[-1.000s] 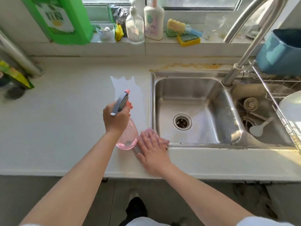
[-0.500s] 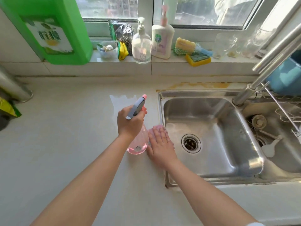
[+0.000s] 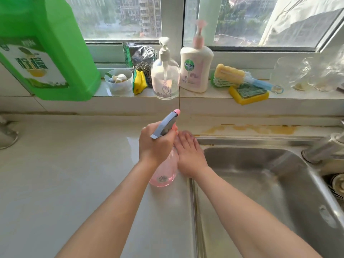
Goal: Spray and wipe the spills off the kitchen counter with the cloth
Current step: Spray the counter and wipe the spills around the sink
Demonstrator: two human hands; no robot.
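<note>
Pink and translucent, the spray bottle (image 3: 164,171) stands tilted on the pale counter (image 3: 74,174), close to that surface's right edge where it meets the steel sink (image 3: 260,183). Our left hand (image 3: 155,144) is wrapped tight around the bottle's neck, fingers closed over the grey trigger head (image 3: 164,125), whose pink nozzle points toward the back wall. Our right hand (image 3: 189,155) lies flat, palm down, fingers together and stretched out, just beside the bottle on the strip of counter at the sink's back left corner. We cannot make out the cloth under that hand; the palm hides whatever lies beneath it. A wet, shiny patch (image 3: 133,144) shows on the counter just left of our left hand. Along the back edge of the counter, behind the sink, runs a yellowish stain (image 3: 260,129). On the window sill above stand a large green detergent jug (image 3: 48,53) at the left, a clear pump dispenser (image 3: 165,79), a white Dettol pump bottle (image 3: 196,69), and yellow sponges (image 3: 249,93) further right.
</note>
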